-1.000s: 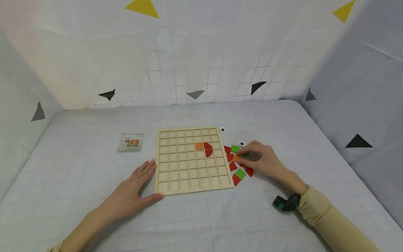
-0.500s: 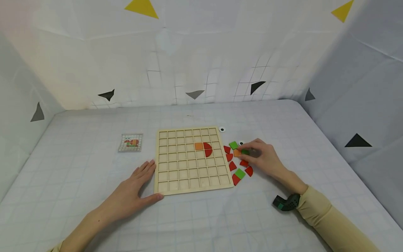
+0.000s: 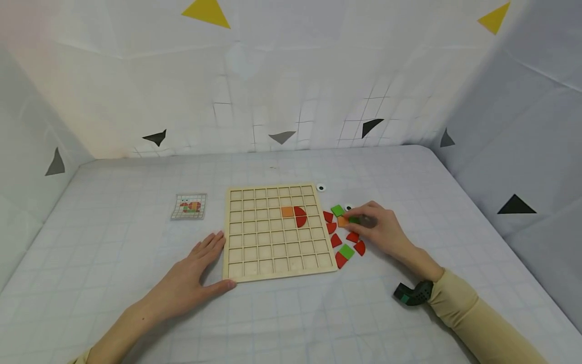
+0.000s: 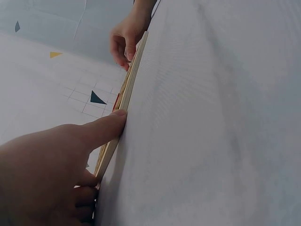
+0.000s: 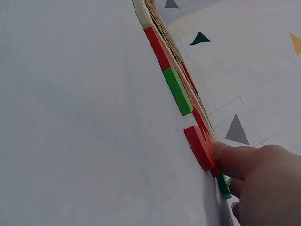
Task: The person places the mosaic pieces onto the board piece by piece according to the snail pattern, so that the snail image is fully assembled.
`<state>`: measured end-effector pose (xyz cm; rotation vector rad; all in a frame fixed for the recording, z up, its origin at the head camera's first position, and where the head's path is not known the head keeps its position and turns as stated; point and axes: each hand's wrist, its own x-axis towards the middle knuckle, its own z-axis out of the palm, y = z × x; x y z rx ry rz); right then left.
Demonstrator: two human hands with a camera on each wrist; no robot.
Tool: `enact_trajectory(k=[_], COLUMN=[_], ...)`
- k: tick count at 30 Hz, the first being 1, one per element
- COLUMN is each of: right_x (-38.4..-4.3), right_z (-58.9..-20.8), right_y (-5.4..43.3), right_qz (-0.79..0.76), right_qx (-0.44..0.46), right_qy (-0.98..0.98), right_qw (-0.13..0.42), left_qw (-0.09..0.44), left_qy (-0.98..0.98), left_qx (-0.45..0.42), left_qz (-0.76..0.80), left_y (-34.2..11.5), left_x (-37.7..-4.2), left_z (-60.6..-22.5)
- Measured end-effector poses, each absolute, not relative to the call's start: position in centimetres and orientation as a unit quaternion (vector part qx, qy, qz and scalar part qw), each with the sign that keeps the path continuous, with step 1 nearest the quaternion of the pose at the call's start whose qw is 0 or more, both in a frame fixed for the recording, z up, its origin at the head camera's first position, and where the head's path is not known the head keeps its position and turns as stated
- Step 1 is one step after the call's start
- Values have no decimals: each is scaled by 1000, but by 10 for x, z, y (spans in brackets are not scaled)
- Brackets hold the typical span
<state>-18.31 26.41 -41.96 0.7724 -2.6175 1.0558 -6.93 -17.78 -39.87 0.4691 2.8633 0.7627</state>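
A wooden grid board (image 3: 282, 276) lies flat on the cloth. In its cells are an orange square tile (image 3: 287, 212) and two red quarter-round tiles (image 3: 300, 217) forming a half circle. My left hand (image 3: 186, 278) rests at the board's left side, fingers extended against the edge and thumb at the near left corner. Right of the board, my right hand (image 3: 384, 230) pinches a second orange square tile (image 3: 342, 221) between thumb and index finger, close over the cloth. A green square tile (image 3: 338, 210) lies just beyond it; a darker green tile (image 3: 354, 220) is partly hidden under the hand.
Several red quarter-round tiles (image 3: 359, 247) and another green square tile (image 3: 347, 251) lie along the board's right edge. Round eye pieces (image 3: 321, 187) sit farther back. A small pattern card (image 3: 189, 207) lies left of the board. White cloth walls (image 3: 291, 76) stand behind and beside the table.
My right hand has shifted the orange tile slightly away from me, and the nearby green square has moved back and turned. In the last half second little differs. The left hand stays put.
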Motion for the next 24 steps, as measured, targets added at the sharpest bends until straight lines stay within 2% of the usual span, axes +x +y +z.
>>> enact_trajectory(k=[10,24], right_x=[-181,-186], right_z=[-406,-402], right_y=[259,212], right_qz=[372,401], right_qx=[261,286], right_qy=[-884,-866], right_qw=[111,88], left_qw=[72,70], left_qy=[951,952], left_qx=[158,156], left_qz=[256,254], left_y=[-176,-177], left_x=[-70,-69], left_z=[-398,-400])
